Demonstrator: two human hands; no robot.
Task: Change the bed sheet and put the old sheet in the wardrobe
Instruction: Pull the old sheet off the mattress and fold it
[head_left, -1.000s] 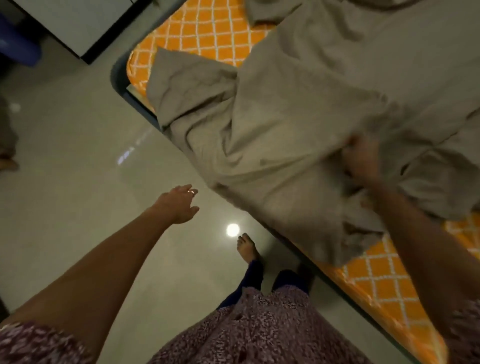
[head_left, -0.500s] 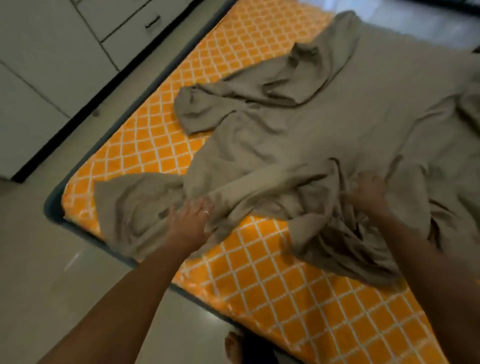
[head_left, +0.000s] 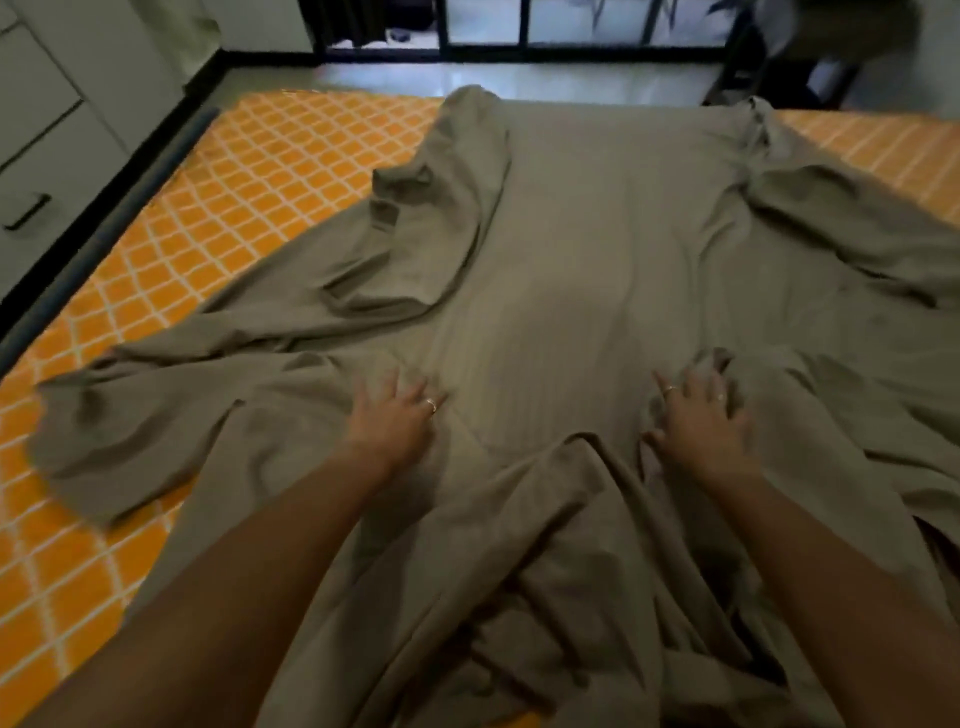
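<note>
A grey-brown sheet (head_left: 582, 249) lies rumpled across the bed, over an orange sheet with a white lattice pattern (head_left: 218, 208). The orange one shows on the left side and at the far right corner. My left hand (head_left: 395, 421) lies flat on the grey sheet with fingers spread. My right hand (head_left: 698, 415) rests on it too, fingers spread, its fingertips at a raised fold. A bunched part of the grey sheet lies between my forearms, near the bed's front edge.
White wardrobe doors and drawers with a dark handle (head_left: 26, 213) stand along the left wall. A narrow strip of floor separates them from the bed. Beyond the bed's far edge is pale floor (head_left: 519, 83) and a dark-framed glass door (head_left: 524, 26).
The view has swung up from the floor and bed corner to the whole bed. My left hand came from the air onto the sheet. Both hands now lie spread on it.
</note>
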